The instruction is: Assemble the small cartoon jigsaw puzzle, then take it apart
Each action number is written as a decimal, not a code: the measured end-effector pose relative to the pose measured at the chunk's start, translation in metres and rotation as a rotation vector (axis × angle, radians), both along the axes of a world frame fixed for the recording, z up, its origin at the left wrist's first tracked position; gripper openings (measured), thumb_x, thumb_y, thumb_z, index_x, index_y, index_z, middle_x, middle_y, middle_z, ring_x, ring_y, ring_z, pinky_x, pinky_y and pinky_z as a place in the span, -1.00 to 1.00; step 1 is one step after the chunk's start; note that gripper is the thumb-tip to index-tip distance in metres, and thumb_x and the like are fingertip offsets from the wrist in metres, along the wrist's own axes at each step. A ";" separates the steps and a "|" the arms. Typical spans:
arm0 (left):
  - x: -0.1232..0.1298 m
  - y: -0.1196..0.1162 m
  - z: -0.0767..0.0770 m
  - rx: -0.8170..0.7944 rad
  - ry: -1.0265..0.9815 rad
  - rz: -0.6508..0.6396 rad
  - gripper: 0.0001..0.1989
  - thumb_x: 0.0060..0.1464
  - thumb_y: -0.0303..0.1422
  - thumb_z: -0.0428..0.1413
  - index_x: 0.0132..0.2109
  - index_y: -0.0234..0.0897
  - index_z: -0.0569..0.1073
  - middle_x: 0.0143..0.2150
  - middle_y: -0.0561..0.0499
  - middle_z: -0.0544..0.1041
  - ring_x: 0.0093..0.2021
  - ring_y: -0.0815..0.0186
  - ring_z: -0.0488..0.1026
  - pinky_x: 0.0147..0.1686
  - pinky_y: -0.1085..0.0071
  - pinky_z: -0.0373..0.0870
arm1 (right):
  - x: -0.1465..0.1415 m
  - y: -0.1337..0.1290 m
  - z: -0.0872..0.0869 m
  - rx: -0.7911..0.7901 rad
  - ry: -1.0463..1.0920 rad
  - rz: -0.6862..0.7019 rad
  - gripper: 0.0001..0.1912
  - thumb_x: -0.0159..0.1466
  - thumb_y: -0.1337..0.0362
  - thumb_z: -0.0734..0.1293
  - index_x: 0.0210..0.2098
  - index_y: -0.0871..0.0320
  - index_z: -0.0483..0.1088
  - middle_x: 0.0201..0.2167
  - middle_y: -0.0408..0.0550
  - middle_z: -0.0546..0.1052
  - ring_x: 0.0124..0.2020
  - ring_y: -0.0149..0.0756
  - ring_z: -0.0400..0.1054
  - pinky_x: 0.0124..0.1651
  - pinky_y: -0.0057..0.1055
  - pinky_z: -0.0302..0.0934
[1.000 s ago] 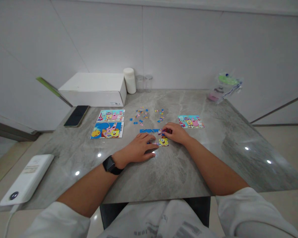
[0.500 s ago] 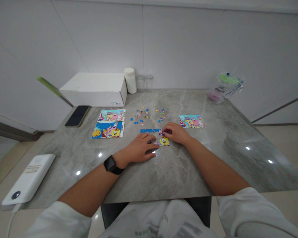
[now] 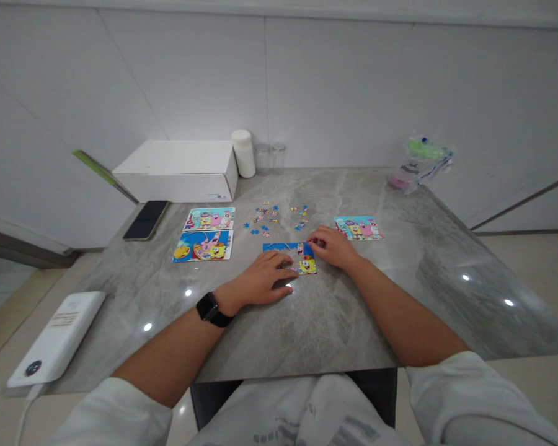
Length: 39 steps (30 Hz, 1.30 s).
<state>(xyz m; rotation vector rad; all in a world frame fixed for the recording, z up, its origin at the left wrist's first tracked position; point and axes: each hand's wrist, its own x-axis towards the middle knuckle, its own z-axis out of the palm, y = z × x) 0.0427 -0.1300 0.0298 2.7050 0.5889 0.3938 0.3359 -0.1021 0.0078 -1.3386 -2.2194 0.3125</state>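
A partly assembled jigsaw puzzle (image 3: 307, 265) with a cartoon picture lies flat on the table between my hands. My left hand (image 3: 265, 277), a black watch at its wrist, rests over the puzzle's left part with the fingers spread, hiding some of it. At the upper right corner, the fingers of my right hand (image 3: 333, 246) are pinched against a blue puzzle piece (image 3: 307, 249). Whether that piece is fully seated, I cannot tell. Loose puzzle pieces (image 3: 263, 219) are scattered just beyond, with a second small cluster of pieces (image 3: 301, 217) to their right.
Two picture cards, the upper card (image 3: 209, 218) and the lower card (image 3: 202, 246), lie left of a reference-like card (image 3: 359, 228). A phone (image 3: 146, 220), white box (image 3: 174, 170), white bottle (image 3: 244, 155), two glasses (image 3: 278, 159), plastic bag (image 3: 421, 164) and white power bank (image 3: 56, 341) stand around.
My right hand has shifted slightly right, and more of the blue piece at the puzzle's upper right corner shows. My left hand has stayed nearly still.
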 end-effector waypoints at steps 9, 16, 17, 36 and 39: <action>0.000 0.001 -0.003 -0.071 -0.054 -0.011 -0.59 0.32 -0.10 0.19 0.23 -0.08 0.58 0.20 -0.15 0.49 0.22 0.02 0.39 0.28 -0.01 0.32 | 0.007 -0.002 0.005 0.000 -0.004 -0.035 -0.87 0.38 0.30 0.36 -0.20 0.09 0.58 -0.27 -0.04 0.56 -0.32 -0.26 0.38 -0.18 -0.32 0.22; -0.001 0.001 -0.003 -0.060 -0.058 -0.011 -0.63 0.33 -0.13 0.18 0.21 -0.06 0.58 0.17 -0.12 0.51 0.20 0.04 0.41 0.26 0.02 0.32 | 0.006 -0.002 0.006 0.009 -0.016 -0.060 -0.86 0.39 0.30 0.34 -0.21 0.09 0.58 -0.29 -0.03 0.56 -0.31 -0.24 0.38 -0.18 -0.30 0.22; -0.001 0.002 -0.004 -0.055 -0.063 -0.004 -0.64 0.33 -0.14 0.17 0.20 -0.07 0.58 0.16 -0.11 0.52 0.19 0.05 0.42 0.25 0.03 0.32 | 0.006 -0.002 0.007 0.006 -0.020 -0.062 -0.86 0.39 0.30 0.34 -0.21 0.09 0.58 -0.29 -0.03 0.56 -0.32 -0.24 0.38 -0.18 -0.30 0.22; -0.047 0.046 -0.008 -0.016 -0.034 0.291 -0.38 0.19 -0.05 0.28 0.32 -0.12 0.41 0.33 -0.14 0.47 0.34 -0.04 0.35 0.37 -0.08 0.24 | 0.017 -0.012 0.024 -0.161 -0.064 0.188 -0.51 0.20 0.15 0.57 0.11 0.02 0.55 0.08 0.05 0.55 -0.01 -0.09 0.46 0.01 -0.24 0.34; -0.050 0.047 -0.008 -0.034 -0.024 0.275 -0.35 0.16 -0.02 0.31 0.31 -0.11 0.42 0.32 -0.13 0.48 0.34 -0.03 0.35 0.36 -0.06 0.26 | 0.015 -0.015 0.024 -0.200 -0.098 0.187 -0.46 0.16 0.16 0.60 0.12 0.03 0.54 0.07 0.05 0.54 -0.06 -0.12 0.45 -0.02 -0.26 0.34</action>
